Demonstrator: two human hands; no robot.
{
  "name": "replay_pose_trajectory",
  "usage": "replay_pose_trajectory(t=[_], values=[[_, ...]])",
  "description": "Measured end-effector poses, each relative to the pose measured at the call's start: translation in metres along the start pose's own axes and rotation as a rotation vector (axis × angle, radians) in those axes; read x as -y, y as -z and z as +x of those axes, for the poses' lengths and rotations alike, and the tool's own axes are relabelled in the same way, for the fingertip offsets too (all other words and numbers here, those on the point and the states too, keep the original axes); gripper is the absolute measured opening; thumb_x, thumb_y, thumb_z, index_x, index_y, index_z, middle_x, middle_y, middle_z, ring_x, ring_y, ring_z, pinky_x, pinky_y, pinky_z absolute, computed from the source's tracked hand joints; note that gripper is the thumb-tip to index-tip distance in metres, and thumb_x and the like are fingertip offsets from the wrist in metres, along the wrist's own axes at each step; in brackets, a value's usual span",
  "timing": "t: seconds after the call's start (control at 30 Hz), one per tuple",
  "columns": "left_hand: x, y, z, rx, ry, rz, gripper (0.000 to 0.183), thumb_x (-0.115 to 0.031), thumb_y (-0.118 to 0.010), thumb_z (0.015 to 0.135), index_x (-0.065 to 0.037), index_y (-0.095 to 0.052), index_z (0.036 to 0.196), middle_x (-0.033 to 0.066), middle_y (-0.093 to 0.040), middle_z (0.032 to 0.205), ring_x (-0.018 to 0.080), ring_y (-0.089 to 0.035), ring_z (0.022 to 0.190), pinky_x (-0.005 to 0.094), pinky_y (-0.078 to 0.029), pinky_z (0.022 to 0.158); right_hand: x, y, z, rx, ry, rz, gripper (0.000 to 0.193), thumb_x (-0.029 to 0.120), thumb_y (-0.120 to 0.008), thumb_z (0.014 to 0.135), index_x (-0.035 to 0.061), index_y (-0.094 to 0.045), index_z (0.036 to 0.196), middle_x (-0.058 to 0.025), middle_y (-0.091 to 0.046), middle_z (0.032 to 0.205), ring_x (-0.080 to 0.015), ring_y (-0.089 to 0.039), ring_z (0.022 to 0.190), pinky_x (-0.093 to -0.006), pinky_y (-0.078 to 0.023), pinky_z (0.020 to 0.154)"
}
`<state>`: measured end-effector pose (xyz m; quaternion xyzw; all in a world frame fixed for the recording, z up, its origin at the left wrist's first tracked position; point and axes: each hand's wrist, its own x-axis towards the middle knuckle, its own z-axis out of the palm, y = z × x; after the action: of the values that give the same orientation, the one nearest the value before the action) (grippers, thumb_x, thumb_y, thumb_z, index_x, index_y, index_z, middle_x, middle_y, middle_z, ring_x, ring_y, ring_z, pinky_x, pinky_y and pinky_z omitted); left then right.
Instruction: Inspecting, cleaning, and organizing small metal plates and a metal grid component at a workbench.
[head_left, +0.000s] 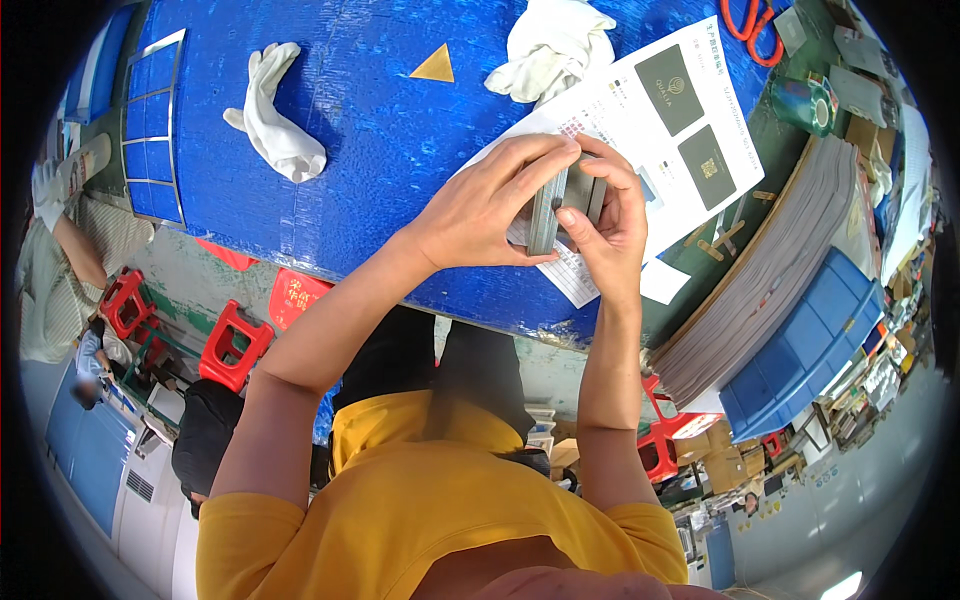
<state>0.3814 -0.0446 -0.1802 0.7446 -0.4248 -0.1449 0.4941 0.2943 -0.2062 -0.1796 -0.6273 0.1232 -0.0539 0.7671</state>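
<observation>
Over the front part of the blue table, my two hands hold a thick stack of small grey-green cards. My left hand is closed around its left side, with the fingers over the far edge and the thumb at the near edge. My right hand curls round the right side, its thumb on the near right part. A gap shows between the left block of cards and the darker right part. Beneath the hands lies a white printed sheet picturing two dark green cards.
A white glove, a gold triangle and a bunched white cloth lie on the table. Red-handled scissors are at the far right. A tall paper stack and blue crate flank the right. Another person's gloved hand shows left.
</observation>
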Motion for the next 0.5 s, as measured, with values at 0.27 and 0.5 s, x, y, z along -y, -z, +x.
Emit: replay_pose_trajectory(t=[0.27,0.5], values=[[-0.001,0.0007,0.0005,0.005,0.01,-0.007,0.098,-0.024,-0.087,0.059,-0.01,-0.038,0.143,0.0119,-0.045,0.133,0.033,-0.049,0.122,0.0426,-0.046,0.102,-0.0015,0.0013,-0.0006,0.002,-0.008,0.002,0.042,0.013,-0.074,0.083,0.0079,-0.055,0.12,-0.0143,-0.046,0.137,-0.0253,-0.047,0.126,-0.0383,-0.041,0.103],[-0.001,0.0006,0.0002,0.007,0.009,-0.001,0.097,-0.024,-0.087,0.059,-0.009,-0.038,0.142,0.0122,-0.045,0.133,0.033,-0.049,0.121,0.0426,-0.046,0.102,0.0057,0.0001,0.001,-0.03,0.024,-0.028,0.038,0.015,-0.074,0.083,0.0068,-0.058,0.117,-0.0146,-0.048,0.134,-0.0264,-0.047,0.127,-0.0394,-0.041,0.104]])
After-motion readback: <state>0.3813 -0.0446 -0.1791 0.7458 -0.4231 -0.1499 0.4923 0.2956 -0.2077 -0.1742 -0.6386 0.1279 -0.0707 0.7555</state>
